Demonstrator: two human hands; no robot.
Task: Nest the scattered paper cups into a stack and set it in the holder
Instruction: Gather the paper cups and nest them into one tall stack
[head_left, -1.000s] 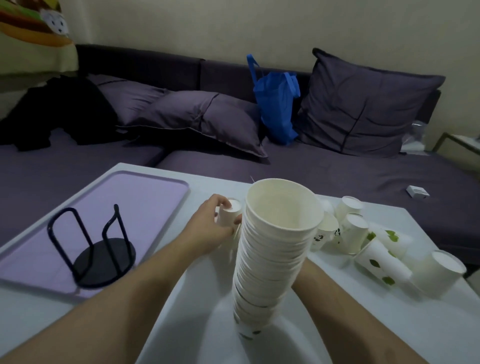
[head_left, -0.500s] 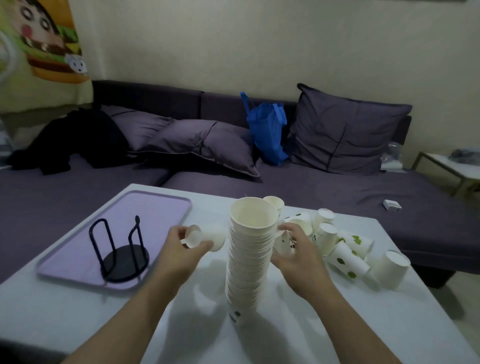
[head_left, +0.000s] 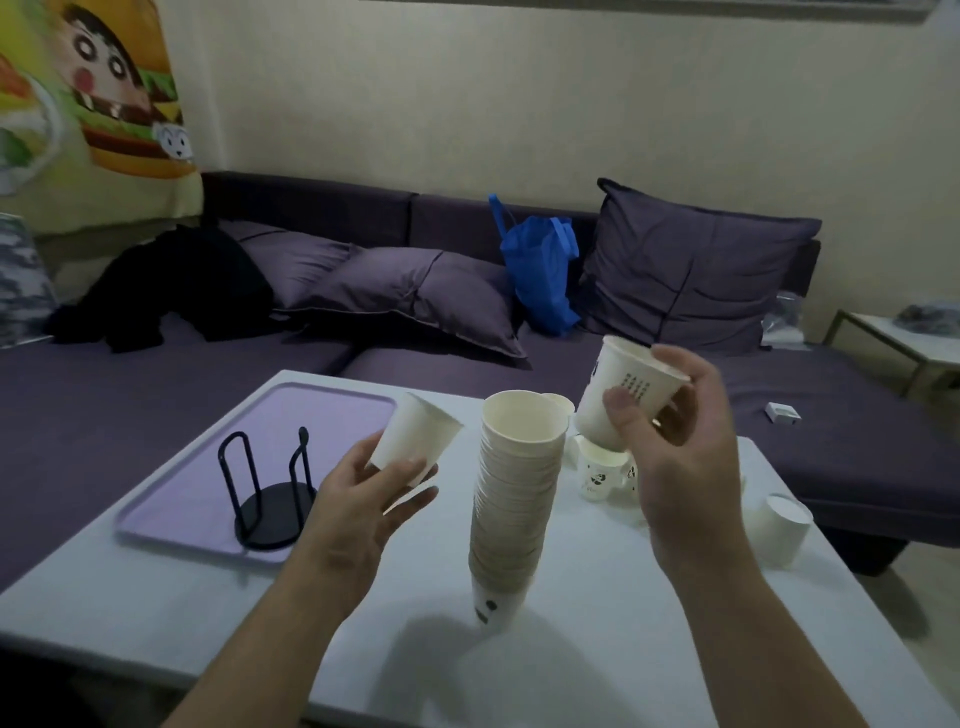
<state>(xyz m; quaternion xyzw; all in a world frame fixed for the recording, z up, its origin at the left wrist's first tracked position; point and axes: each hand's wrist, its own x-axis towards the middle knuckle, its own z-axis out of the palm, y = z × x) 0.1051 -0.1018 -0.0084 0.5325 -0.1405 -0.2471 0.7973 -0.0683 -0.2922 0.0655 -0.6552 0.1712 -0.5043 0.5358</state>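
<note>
Our left hand grips a plain cup, our right hand a printed cup; the stack stands between on the desk (leaning slightly). We should lower each cup straight, gently.

Two bare forearms, left hand and right hand ungloved, no sleeves, rings or watch.

A white stack of paper cups, a lilac tray, a black wire holder and a blue bag are seen.
</note>
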